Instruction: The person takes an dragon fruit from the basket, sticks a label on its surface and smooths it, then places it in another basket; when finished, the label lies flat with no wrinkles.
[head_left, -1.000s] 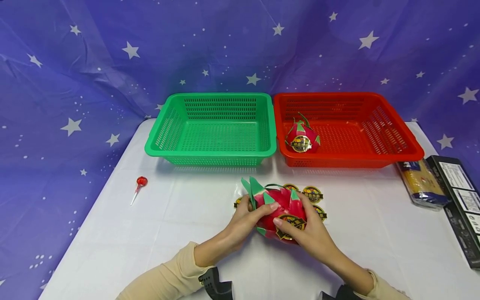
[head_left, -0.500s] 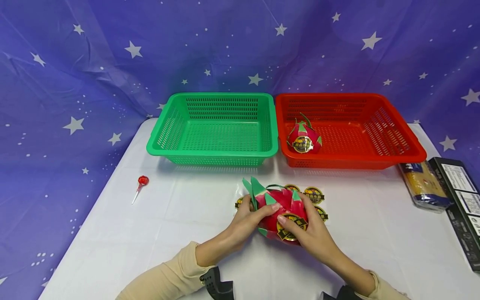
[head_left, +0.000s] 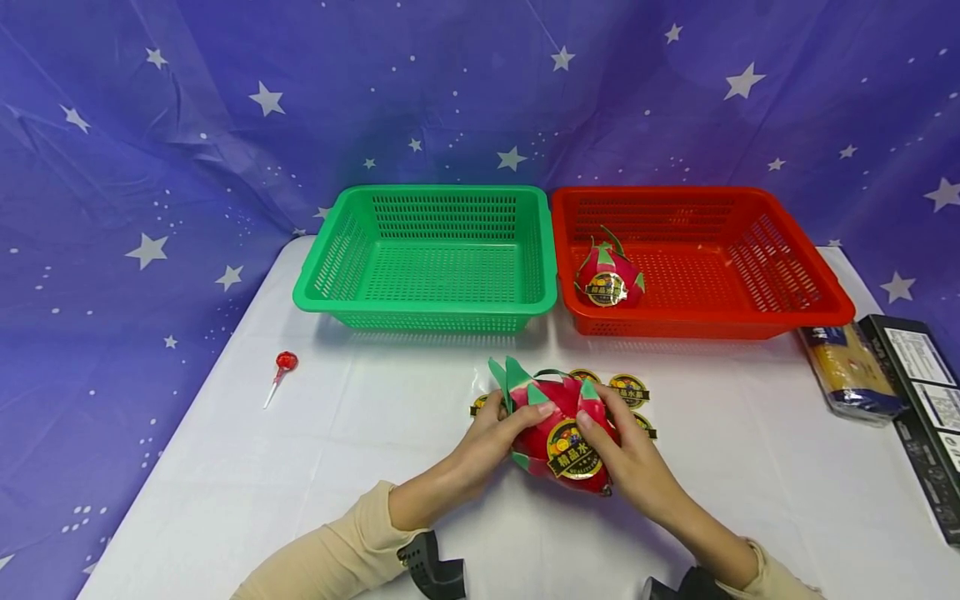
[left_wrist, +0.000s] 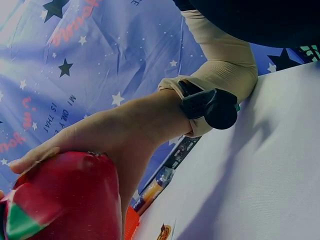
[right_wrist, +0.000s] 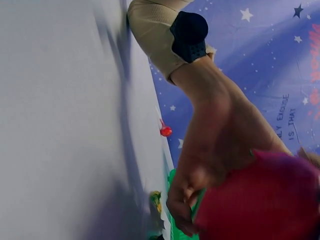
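Held between both hands over the white table is a red dragon fruit (head_left: 534,442) with green-tipped scales. A round black-and-gold sticker (head_left: 574,451) is on its near side. My left hand (head_left: 487,437) grips the fruit's left side, thumb lying across the front. From the right, my right hand (head_left: 630,446) holds it, its thumb tip at the sticker's upper edge. The left wrist view shows the right hand (left_wrist: 125,130) around the dragon fruit (left_wrist: 85,195); the right wrist view shows the left hand (right_wrist: 215,140) at the same fruit (right_wrist: 260,205). Most fingers are hidden behind it.
A sheet of similar stickers (head_left: 628,390) lies behind the fruit. Further back stand a green basket (head_left: 423,307) and a red basket (head_left: 705,318), with another stickered dragon fruit (head_left: 604,275) in the red one. A lollipop (head_left: 286,362) lies left; a pasta packet (head_left: 855,371) and black box (head_left: 918,400) lie right.
The right thumb has moved off the sticker's face to its upper edge, uncovering more of it. The dragon fruit has turned slightly, so the sticker faces the camera more fully.
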